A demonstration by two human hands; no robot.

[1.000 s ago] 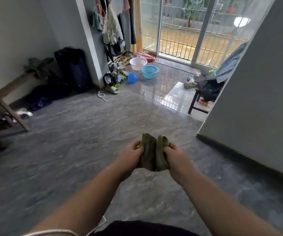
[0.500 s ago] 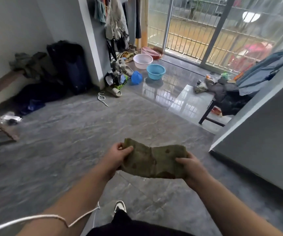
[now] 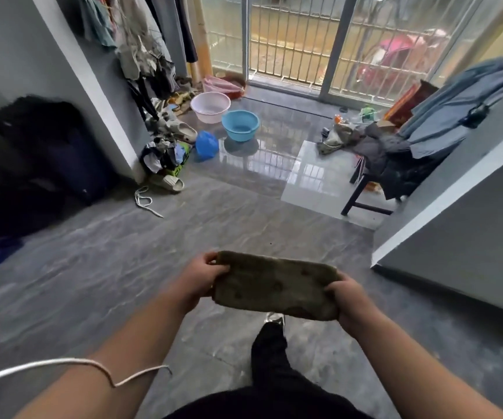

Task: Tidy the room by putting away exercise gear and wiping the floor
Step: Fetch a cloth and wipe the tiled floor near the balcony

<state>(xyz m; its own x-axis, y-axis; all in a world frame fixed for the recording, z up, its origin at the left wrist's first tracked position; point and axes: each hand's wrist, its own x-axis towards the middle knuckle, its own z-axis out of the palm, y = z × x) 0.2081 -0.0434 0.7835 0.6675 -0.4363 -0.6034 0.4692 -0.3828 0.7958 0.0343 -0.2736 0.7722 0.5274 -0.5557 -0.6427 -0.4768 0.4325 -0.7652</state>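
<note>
Head view: left hand (image 3: 199,279) and right hand (image 3: 346,300) each grip an end of the olive cloth (image 3: 274,285).

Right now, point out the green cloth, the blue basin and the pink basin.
green cloth (image 3: 274,286): head view, middle of its stretched face, between the two hands.
blue basin (image 3: 240,133): head view, front outer wall, on the glossy floor.
pink basin (image 3: 210,114): head view, front outer wall, behind the blue one.

Lived-in home: hanging clothes (image 3: 141,46), wash basins (image 3: 240,124).
</note>
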